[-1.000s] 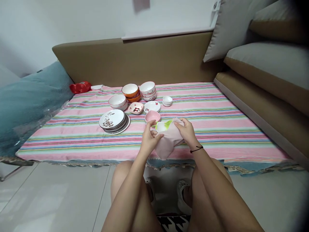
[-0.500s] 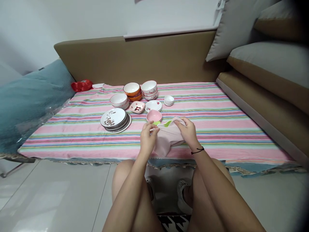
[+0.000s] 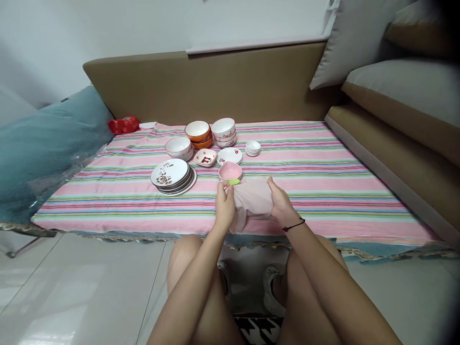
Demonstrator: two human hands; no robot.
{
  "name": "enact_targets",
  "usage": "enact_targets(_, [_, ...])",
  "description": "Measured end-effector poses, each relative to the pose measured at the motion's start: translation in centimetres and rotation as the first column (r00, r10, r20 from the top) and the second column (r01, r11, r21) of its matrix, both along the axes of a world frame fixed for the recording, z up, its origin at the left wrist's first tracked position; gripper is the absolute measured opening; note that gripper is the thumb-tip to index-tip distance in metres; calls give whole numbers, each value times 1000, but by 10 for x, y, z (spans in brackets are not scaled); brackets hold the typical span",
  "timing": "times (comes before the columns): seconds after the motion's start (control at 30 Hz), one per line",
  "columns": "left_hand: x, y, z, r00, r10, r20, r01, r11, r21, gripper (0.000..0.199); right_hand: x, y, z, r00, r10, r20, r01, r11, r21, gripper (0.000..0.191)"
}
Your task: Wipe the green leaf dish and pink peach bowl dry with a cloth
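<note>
A pale pink cloth [image 3: 254, 195] is held up between two bare hands above the front part of a striped cover [image 3: 323, 191]. Its left edge is pinched between the thumb and fingers of the left hand [image 3: 225, 203]; whether the green-edged piece [image 3: 234, 182] is also gripped there cannot be made out. The right edge is clasped by the right hand [image 3: 282, 199], its thumb raised along the fabric, its other fingers largely hidden behind. Of the green-edged piece only a small strip is seen at the cloth's upper left; the rest is concealed, and its full shape cannot be told.

Just beyond, a pink bowl [image 3: 230, 171] is partly overlapped in view by the green strip. White flowered plates [image 3: 230, 155], a pink-rimmed dish [image 3: 205, 157] and small stacked white dishes [image 3: 253, 148] are set behind it. To the left, a stack of dark-edged plates [image 3: 170, 173] is seen, its lower decoration hidden. Farther back, a red-rimmed bowl [image 3: 178, 147], orange bowls [image 3: 198, 132] and stacked white bowls [image 3: 224, 129] are grouped closely, the lower ones partly blocked.

A red package [image 3: 124, 125] is placed at the far left corner, its contents unclear. The shoes [image 3: 273, 287] are shadowed below, and a black-and-white patterned item [image 3: 258, 329] is cut off by the bottom edge.
</note>
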State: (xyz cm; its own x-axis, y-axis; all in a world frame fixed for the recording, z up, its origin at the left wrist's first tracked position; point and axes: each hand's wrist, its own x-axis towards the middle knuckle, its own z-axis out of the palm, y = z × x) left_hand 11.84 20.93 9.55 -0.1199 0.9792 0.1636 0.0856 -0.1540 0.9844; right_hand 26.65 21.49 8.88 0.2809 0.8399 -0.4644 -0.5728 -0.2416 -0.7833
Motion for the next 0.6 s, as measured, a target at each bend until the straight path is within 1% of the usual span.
enact_targets(0.03, [0,1,-2,1000,10,21,-10,1000,-15,8,0,1,0,999,10,-52,-11,999,-32,33])
enact_targets(0.07, [0,1,-4,999,22,47,-20,999,-32,9,0,2,1,996,27,-90,-30,999,-34,34])
enact_targets(0.13, [1,3,-7,991,57,119,-49,996,-71,11,0,3,2,991,75,-109,-70,996,46,36])
enact_targets(0.17, [1,4,-7,984,77,160,-63,994,-94,11,-1,3,2,992,96,-83,-87,990,114,35])
enact_targets(0.23, [1,5,-5,967,111,231,-80,987,-140,12,-2,2,3,993,119,25,-121,963,239,33])
enact_targets(0.3, [1,5,-2,953,121,278,-73,981,-177,12,-2,0,3,981,120,150,-161,940,300,36])
enact_targets(0.37, [0,4,0,945,108,309,-46,979,-201,13,0,-2,2,966,114,232,-182,937,297,37])
enact_targets(0.43, [-1,3,1,938,87,336,-13,976,-216,13,2,-2,2,960,103,262,-175,947,268,37])
enact_targets(0.6, [-2,4,2,937,75,340,21,963,-270,16,7,-1,3,966,127,223,-172,966,195,40])
